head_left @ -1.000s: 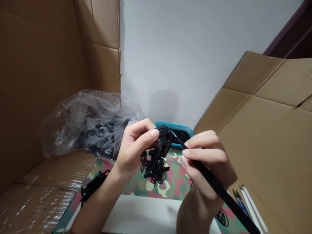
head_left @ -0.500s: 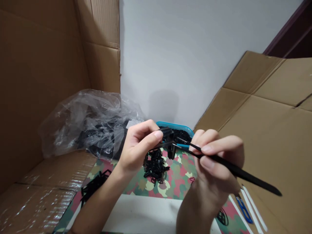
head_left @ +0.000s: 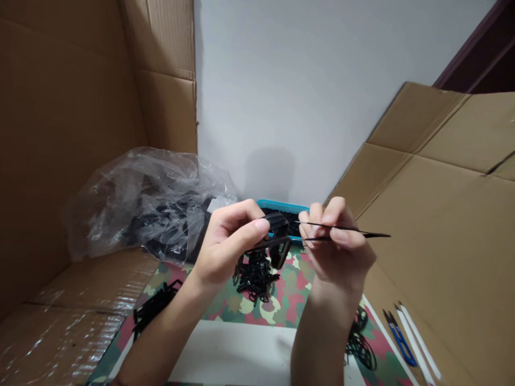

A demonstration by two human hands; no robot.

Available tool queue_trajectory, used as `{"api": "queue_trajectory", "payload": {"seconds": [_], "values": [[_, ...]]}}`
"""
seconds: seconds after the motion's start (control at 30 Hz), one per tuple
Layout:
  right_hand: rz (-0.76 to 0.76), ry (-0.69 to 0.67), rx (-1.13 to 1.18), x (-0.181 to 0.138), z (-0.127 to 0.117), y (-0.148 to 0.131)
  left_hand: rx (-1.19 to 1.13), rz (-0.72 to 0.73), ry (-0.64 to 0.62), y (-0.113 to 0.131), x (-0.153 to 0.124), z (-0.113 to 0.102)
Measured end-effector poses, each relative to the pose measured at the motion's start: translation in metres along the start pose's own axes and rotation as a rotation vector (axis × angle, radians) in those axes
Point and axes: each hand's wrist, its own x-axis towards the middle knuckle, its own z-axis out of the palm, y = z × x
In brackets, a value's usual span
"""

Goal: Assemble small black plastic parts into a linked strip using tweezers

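Note:
My left hand [head_left: 225, 249] pinches a small black plastic clip [head_left: 276, 236] between thumb and forefinger, held up over the table. My right hand [head_left: 336, 249] grips black tweezers [head_left: 354, 231], which lie nearly level with the blunt end pointing right and the tips [head_left: 298, 222] meeting the clip. Both hands hover above a pile of small black pieces [head_left: 253, 273] on a camouflage-patterned mat [head_left: 281, 303].
A blue tray [head_left: 281, 206] of black parts stands behind the hands by the white wall. A clear plastic bag [head_left: 148, 203] of black parts lies left. Cardboard panels [head_left: 442, 214] flank both sides. Blue snips [head_left: 400, 338] and white sticks [head_left: 418, 343] lie at right. Black loops [head_left: 360, 343] sit under my right wrist.
My right hand has swung the tweezers up from a steep downward slant to nearly level and shifted slightly left and up. The left hand holds the clip in about the same place.

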Motion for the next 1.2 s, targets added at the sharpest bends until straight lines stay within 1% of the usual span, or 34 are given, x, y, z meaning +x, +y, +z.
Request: {"api": "queue_trajectory", "payload": {"seconds": [0.17, 0.37, 0.53, 0.6, 0.7, 0.77, 1.0, 1.2], "values": [[0.021, -0.018, 0.047, 0.0, 0.001, 0.003, -0.027, 0.017, -0.032, 0.001, 0.0, 0.002], [0.036, -0.001, 0.041, 0.001, -0.002, 0.005, -0.054, 0.025, -0.024, 0.002, -0.001, 0.0], [0.057, -0.031, 0.104, 0.0, 0.002, 0.004, -0.057, 0.048, -0.067, 0.0, -0.001, 0.0], [0.093, 0.003, 0.13, 0.0, 0.003, 0.004, -0.061, 0.057, -0.068, 0.001, -0.001, 0.0], [0.177, 0.116, 0.173, -0.001, 0.003, 0.002, -0.068, 0.063, -0.055, 0.003, -0.001, 0.0], [0.205, 0.154, 0.188, -0.002, 0.003, 0.001, -0.075, 0.065, -0.051, 0.004, -0.001, 0.0], [0.144, 0.122, 0.2, -0.003, 0.005, -0.001, -0.076, 0.077, -0.044, 0.001, 0.0, -0.001], [0.0, 0.082, 0.163, -0.003, 0.011, -0.001, 0.009, 0.115, -0.057, -0.001, -0.001, -0.006]]}}
